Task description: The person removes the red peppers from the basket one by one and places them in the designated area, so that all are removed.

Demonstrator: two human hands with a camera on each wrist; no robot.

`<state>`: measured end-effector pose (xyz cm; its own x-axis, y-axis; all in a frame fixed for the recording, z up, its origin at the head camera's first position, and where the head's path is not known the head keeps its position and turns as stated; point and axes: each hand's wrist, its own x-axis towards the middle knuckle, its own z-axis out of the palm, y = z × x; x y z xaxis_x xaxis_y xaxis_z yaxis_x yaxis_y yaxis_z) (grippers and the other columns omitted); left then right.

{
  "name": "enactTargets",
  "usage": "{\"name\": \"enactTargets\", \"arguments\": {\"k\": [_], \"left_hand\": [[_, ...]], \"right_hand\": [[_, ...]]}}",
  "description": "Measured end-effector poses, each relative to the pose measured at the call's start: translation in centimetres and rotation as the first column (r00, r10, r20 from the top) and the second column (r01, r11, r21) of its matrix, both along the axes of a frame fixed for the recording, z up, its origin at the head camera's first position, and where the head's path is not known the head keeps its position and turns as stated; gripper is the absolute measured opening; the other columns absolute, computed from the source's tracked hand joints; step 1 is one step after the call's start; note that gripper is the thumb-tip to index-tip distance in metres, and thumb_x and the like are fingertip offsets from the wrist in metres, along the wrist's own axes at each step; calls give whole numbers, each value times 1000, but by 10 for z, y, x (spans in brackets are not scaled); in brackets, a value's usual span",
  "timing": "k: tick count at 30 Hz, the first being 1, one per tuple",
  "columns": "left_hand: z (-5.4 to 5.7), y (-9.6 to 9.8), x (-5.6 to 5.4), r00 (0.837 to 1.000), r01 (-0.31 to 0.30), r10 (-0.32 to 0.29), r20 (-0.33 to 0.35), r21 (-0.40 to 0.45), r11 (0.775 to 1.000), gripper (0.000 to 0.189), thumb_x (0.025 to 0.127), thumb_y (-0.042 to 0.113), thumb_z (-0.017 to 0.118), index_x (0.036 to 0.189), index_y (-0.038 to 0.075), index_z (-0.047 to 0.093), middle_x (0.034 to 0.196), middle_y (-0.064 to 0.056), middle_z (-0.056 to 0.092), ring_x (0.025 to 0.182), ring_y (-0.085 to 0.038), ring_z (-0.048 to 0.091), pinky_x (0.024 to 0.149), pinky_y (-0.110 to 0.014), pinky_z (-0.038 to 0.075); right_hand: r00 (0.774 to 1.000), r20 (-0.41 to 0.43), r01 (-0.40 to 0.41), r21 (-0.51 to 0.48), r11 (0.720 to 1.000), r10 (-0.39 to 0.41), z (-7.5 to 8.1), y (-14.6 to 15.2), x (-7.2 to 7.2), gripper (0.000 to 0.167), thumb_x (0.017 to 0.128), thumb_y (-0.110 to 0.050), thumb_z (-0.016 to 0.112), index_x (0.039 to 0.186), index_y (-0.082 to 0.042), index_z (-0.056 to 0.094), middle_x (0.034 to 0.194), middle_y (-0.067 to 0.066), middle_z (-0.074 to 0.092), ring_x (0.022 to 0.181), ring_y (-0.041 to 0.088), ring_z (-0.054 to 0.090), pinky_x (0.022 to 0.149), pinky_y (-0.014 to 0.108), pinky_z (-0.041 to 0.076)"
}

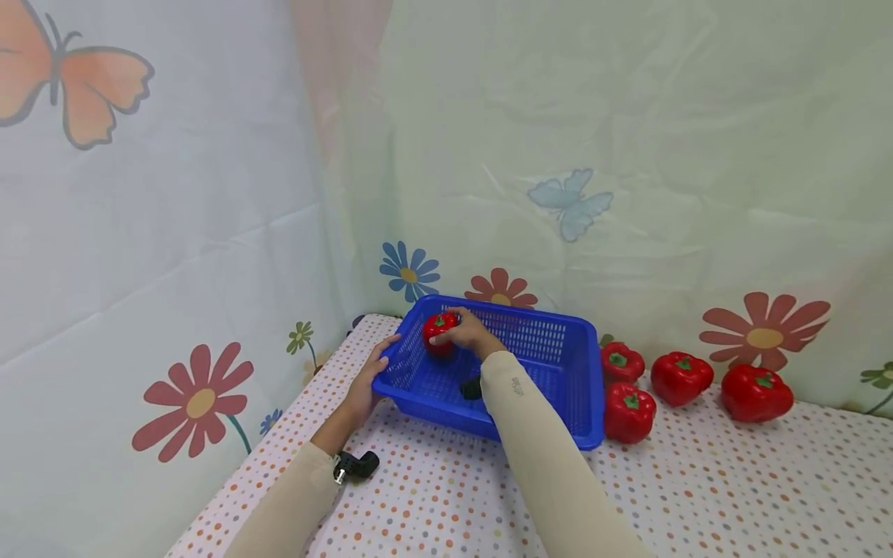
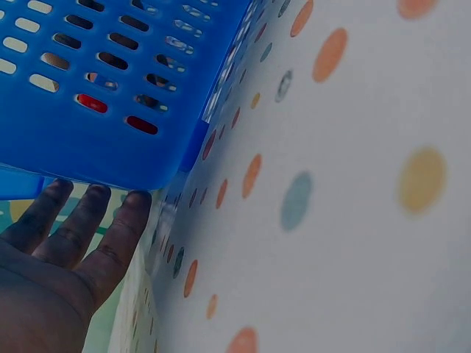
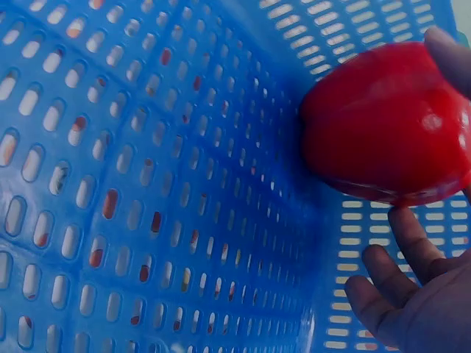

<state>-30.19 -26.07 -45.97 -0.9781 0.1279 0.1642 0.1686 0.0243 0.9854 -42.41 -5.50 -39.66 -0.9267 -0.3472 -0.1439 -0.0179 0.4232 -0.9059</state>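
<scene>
A blue perforated plastic basket (image 1: 446, 415) stands on the dotted tablecloth. Inside its left end is a red bell pepper (image 1: 438, 341) with a green stem. My right hand (image 1: 469, 332) reaches into the basket and grips this pepper; in the right wrist view, the thumb and a fingertip lie on opposite sides of the pepper (image 3: 383, 125). At the basket's left side, my left hand (image 1: 364, 387) touches the outside, its fingers fairly straight. The left wrist view shows several fingertips of the left hand (image 2: 66, 257) against the basket's edge (image 2: 110, 158).
Right of the basket sit several more bell peppers: a front one (image 1: 630, 413), a back one (image 1: 622, 362), another (image 1: 681, 378) and the rightmost (image 1: 756, 394). Printed cloth walls (image 1: 628, 116) close off the back and left of the table.
</scene>
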Motion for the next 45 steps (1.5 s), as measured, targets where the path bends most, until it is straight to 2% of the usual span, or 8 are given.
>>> {"name": "enactTargets", "arguments": {"k": [12,17,25,32,36,42,45], "left_hand": [[0,1,0,1000,-2,2,4,8,1000,49,103,39,29,152,37,28,164,-4,16,147,-43,28,112,-63,30],[0,1,0,1000,-10,10,0,7,1000,48,104,39,28,151,38,28,164,-3,16,147,-42,28,112,-64,30],[-2,0,-2,1000,-4,4,0,-10,1000,48,103,42,29,151,40,29,164,-2,17,147,-42,28,112,-64,30],[0,-1,-2,1000,4,-4,-14,-2,1000,47,104,39,28,151,40,29,163,-2,19,146,-42,29,111,-63,32],[0,-2,-3,1000,11,-11,-17,0,1000,47,104,37,27,151,38,28,163,-3,18,146,-42,29,111,-63,33],[0,-1,-7,1000,20,-19,-16,21,1000,48,104,36,27,152,37,28,162,-4,20,144,-42,32,110,-62,34],[0,0,-10,1000,26,-25,-13,15,1000,48,104,37,27,152,38,28,162,-4,20,144,-42,32,110,-62,34]], "right_hand": [[998,-42,52,57,997,-50,-4,-3,-4,83,80,-25,82,147,-11,36,147,21,44,135,43,44,111,57,37],[996,-75,46,86,995,-40,-1,-1,-4,80,82,-28,80,146,-10,37,146,22,45,133,43,46,109,57,40],[990,-135,57,65,996,-48,7,7,0,75,84,-32,77,145,-9,38,145,20,46,133,40,47,106,53,44],[974,-227,12,102,995,11,27,14,13,76,83,-32,77,146,-13,38,145,18,47,131,40,48,101,52,49],[966,-257,-18,79,997,37,42,25,25,75,82,-29,79,144,-15,39,142,18,50,128,39,51,97,51,52],[931,-365,9,49,999,9,55,55,46,73,81,-23,80,143,-14,42,141,17,49,130,38,48,93,50,54],[923,-385,18,12,1000,-12,60,74,59,72,82,-22,80,142,-16,42,140,18,49,130,39,49,94,51,54]]}}
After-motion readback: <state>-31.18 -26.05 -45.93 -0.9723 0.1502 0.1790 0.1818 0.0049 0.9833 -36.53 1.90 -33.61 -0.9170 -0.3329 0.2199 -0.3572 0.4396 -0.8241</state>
